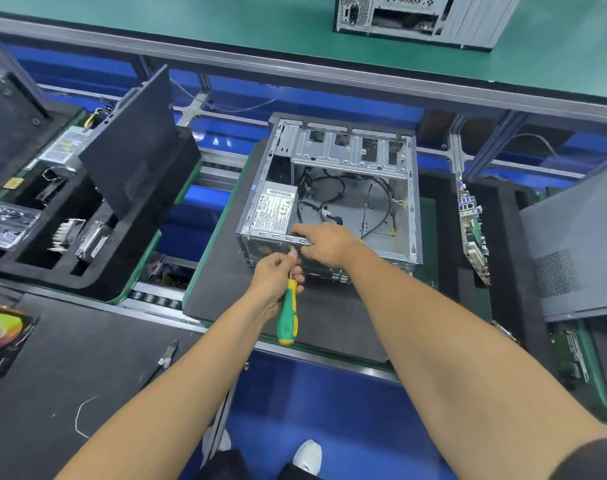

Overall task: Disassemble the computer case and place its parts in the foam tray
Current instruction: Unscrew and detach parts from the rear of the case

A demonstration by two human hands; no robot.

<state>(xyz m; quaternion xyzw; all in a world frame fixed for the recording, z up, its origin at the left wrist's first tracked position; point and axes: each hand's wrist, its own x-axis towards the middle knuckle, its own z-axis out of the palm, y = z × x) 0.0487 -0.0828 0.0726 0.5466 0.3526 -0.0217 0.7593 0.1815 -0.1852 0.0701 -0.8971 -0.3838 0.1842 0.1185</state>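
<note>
Black foam pad [226, 299] bears the computer case [343, 188]; left hand [278, 275] grips a screwdriver [288, 313], right hand [330, 244] pinches the case edge.

The computer case [333, 192] is open on top, but loose cables [347, 199] cross its floor.

Our single head-worn view, looking forward and down, close over the open computer case [333, 195], workbench beyond
</note>
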